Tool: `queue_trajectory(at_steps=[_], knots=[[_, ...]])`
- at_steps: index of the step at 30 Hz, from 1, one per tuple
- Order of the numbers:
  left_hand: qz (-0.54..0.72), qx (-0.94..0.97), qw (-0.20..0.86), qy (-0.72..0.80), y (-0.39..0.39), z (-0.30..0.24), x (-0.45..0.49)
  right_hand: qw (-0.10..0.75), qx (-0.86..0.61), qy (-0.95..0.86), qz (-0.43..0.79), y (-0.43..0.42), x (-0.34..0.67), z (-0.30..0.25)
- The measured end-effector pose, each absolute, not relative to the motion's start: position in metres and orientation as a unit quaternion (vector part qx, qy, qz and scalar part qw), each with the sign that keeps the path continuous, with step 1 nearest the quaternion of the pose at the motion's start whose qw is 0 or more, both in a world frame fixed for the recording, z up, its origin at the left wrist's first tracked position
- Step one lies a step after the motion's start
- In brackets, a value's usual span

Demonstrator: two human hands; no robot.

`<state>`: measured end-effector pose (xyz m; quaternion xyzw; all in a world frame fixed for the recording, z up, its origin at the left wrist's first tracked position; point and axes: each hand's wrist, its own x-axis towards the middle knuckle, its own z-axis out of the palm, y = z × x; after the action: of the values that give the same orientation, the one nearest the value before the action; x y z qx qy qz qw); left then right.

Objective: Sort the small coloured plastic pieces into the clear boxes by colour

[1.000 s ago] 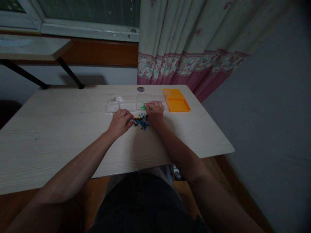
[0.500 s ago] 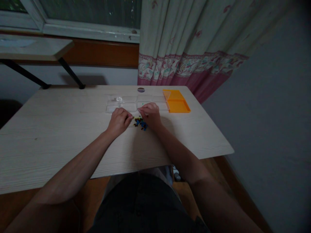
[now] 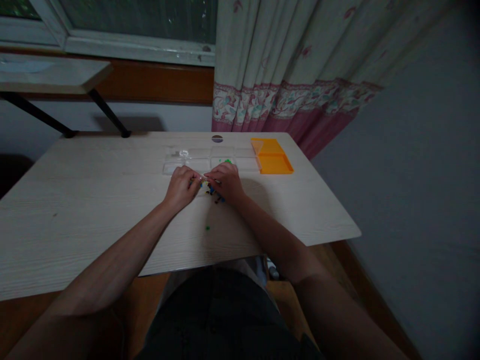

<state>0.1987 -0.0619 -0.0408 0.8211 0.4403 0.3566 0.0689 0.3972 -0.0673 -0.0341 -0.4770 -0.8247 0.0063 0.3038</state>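
Observation:
My left hand point(image 3: 182, 187) and my right hand point(image 3: 228, 183) meet at the fingertips over the table, just in front of a clear plastic box. Both are closed in a pinch; what lies between the fingers is too small to make out. Under and between them is a little heap of small blue, black and yellow pieces point(image 3: 210, 189), partly covered by the right hand. Some green pieces point(image 3: 228, 161) show in a compartment of the clear box point(image 3: 173, 167), behind the right hand. One green piece point(image 3: 207, 228) lies alone nearer the table's front edge.
An orange open case point(image 3: 275, 164) adjoins the clear box on the right. A round cable hole point(image 3: 217, 139) is near the back edge of the pale wooden table point(image 3: 93, 215). A raised shelf point(image 3: 56, 75) on black legs stands at the back left; a curtain point(image 3: 285, 65) hangs behind.
My right hand has moved left until its fingertips meet the left hand's. More green pieces now show in the clear box, and a green piece lies on the table nearer me.

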Motion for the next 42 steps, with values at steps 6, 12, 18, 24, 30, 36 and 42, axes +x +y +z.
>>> queue_trajectory(at_steps=[6,12,18,24,30,36,42], knots=[[0.348,0.828,0.067,0.436,-0.065,-0.04,0.199,0.311,-0.491,-0.814,0.001,-0.064,0.402,-0.038],[0.34,0.846,0.078,0.403,-0.071,-0.026,0.199,0.324,-0.511,-0.796,0.005,-0.065,0.402,-0.036],[0.112,0.94,0.258,0.194,-0.101,0.001,0.203,0.361,-0.539,-0.761,-0.004,-0.057,0.413,-0.039],[0.002,0.943,0.28,0.181,-0.136,0.009,0.206,0.391,-0.562,-0.729,-0.024,-0.047,0.423,-0.043],[-0.002,0.943,0.302,0.14,-0.136,0.011,0.206,0.403,-0.548,-0.733,-0.017,-0.048,0.421,-0.043],[0.073,0.944,0.27,0.173,-0.119,-0.005,0.21,0.414,-0.563,-0.715,-0.011,-0.047,0.424,-0.044],[0.16,0.935,0.134,0.286,-0.095,-0.021,0.208,0.422,-0.558,-0.714,-0.023,-0.046,0.424,-0.046]])
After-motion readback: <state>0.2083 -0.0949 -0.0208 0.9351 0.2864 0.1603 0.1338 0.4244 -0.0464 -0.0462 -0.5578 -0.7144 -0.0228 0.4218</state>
